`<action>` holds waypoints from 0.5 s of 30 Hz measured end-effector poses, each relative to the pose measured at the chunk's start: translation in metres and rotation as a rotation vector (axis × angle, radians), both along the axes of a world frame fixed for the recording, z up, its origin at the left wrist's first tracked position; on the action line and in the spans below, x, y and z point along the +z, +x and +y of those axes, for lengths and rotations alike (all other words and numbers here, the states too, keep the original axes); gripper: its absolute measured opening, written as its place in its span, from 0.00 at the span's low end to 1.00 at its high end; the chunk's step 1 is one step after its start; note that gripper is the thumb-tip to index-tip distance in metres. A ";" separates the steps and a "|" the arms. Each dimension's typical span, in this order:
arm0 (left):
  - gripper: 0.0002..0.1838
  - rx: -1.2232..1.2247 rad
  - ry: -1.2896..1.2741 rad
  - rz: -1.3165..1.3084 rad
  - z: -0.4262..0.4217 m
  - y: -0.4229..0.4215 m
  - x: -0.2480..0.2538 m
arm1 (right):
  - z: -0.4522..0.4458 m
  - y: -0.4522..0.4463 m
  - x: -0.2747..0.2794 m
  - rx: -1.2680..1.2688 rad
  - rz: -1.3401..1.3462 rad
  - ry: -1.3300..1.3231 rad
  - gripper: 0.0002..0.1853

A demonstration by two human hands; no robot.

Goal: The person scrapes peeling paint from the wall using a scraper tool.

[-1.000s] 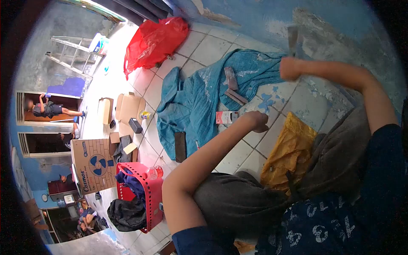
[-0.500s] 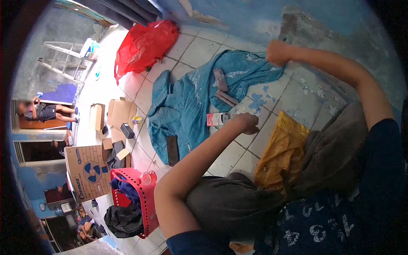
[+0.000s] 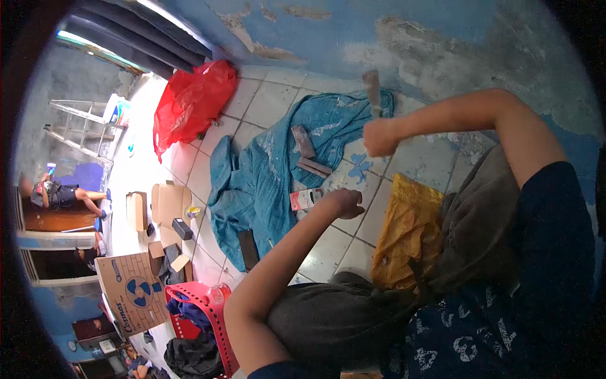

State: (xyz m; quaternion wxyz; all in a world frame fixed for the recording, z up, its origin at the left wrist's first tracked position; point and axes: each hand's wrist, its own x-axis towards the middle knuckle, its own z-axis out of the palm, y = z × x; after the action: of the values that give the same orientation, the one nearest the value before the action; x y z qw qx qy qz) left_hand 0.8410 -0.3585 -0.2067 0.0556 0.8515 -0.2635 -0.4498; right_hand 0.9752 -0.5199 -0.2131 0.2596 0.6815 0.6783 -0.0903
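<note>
My right hand (image 3: 380, 137) is closed around the handle of a scraper (image 3: 372, 88), whose flat blade points up toward the wall (image 3: 429, 57) with its peeling paint. It is not clear whether the blade touches the wall. Lower and to the left, my left hand (image 3: 344, 203) hangs above the tiles with its fingers curled in and nothing visible in them. Beyond the hands a teal cloth (image 3: 252, 170) lies crumpled, with grey strips (image 3: 314, 167) and white dust on it. A small red and white box (image 3: 305, 199) is beside my left hand.
A yellow sack (image 3: 407, 230) lies by my legs. Farther left are a red plastic bag (image 3: 192, 104), a pink basket (image 3: 218, 316) with clothes, a fan carton (image 3: 131, 290), open cardboard (image 3: 169, 205) and a stepladder (image 3: 79, 132). A person (image 3: 63, 194) stands by a doorway.
The view has turned, so the cloth and floor items sit lower and farther left. My right hand has moved with the scraper, whose blade now shows more clearly. My left hand keeps its curled pose.
</note>
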 end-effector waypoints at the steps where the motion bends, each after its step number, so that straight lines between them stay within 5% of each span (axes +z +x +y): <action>1: 0.21 -0.006 0.004 -0.002 0.001 0.001 0.001 | -0.007 0.000 -0.007 0.040 0.016 0.050 0.05; 7: 0.22 0.046 -0.010 -0.028 0.001 0.002 0.017 | -0.005 0.073 0.041 -0.075 -0.109 0.284 0.04; 15: 0.22 0.020 0.005 0.011 0.001 0.004 0.010 | -0.008 -0.006 -0.007 0.085 0.070 0.014 0.07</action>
State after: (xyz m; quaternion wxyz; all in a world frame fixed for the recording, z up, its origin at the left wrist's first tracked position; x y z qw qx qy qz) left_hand 0.8445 -0.3577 -0.1963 0.0595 0.8518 -0.2534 -0.4547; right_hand 0.9691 -0.5281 -0.2204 0.2346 0.6504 0.7157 -0.0982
